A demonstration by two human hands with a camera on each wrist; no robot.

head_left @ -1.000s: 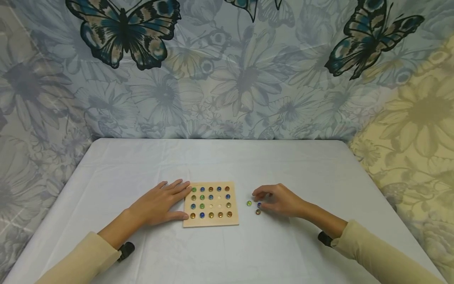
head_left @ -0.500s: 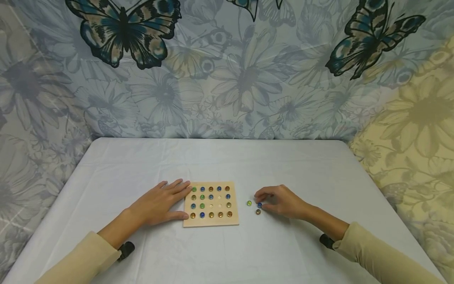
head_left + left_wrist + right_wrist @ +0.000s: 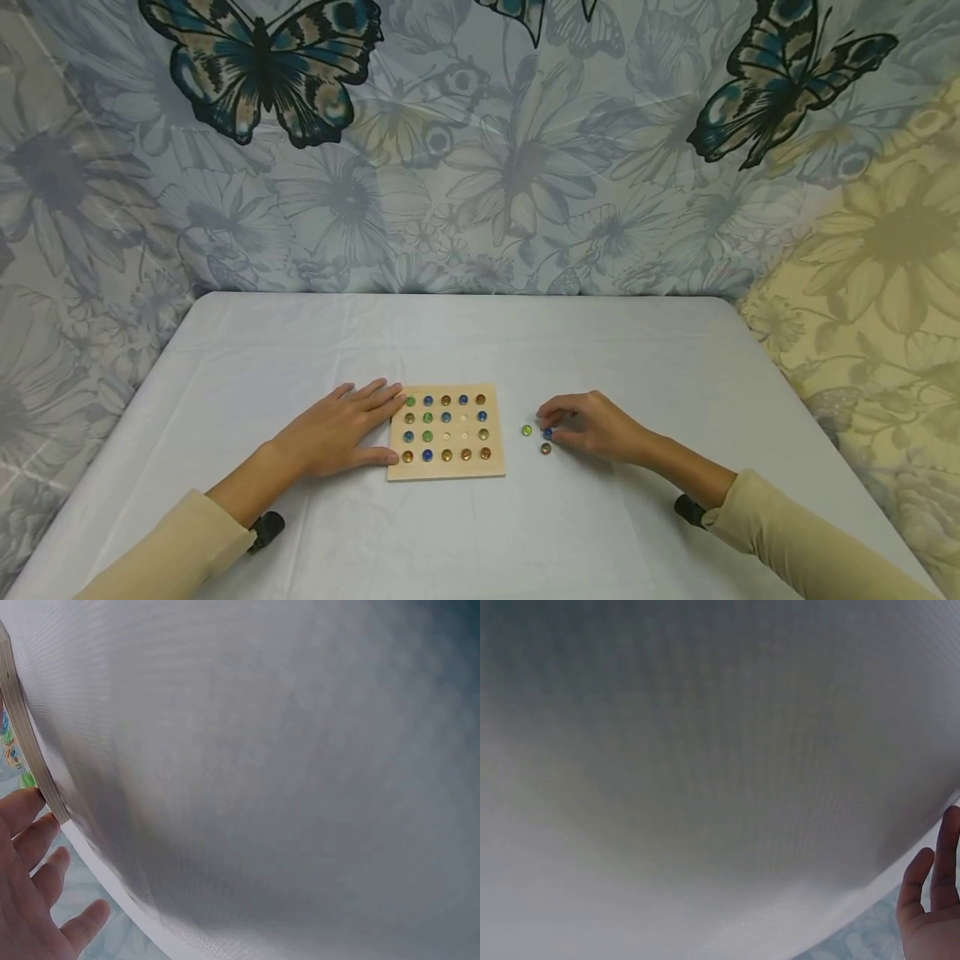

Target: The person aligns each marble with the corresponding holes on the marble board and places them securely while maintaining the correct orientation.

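Note:
A square-cornered wooden board (image 3: pixel 447 477) lies flat on the table, with rows of green, blue and amber glass marbles in its hollows. Three hollows right of its middle hold no marble. My left hand (image 3: pixel 337 429) rests at the board's left edge, fingers spread and thumb on the near corner. The left wrist view shows its fingers (image 3: pixel 37 840) against the board's side. To the right, my right hand (image 3: pixel 600 425) is beside a blue marble (image 3: pixel 547 434), its thumb tip next to it and fingers loosely curved above. Green (image 3: pixel 527 430) and amber marbles (image 3: pixel 545 448) lie close by.
White cloth covers the table (image 3: pixel 465 342). Floral fabric with printed butterflies (image 3: pixel 262 75) hangs behind it, and yellow patterned fabric (image 3: pixel 885 275) is at the right. Dark wrist cameras (image 3: pixel 267 530) sit at both sleeve cuffs.
My right hand has shifted very slightly right, then barely back left, staying by the blue marble. The left hand and the board have not moved.

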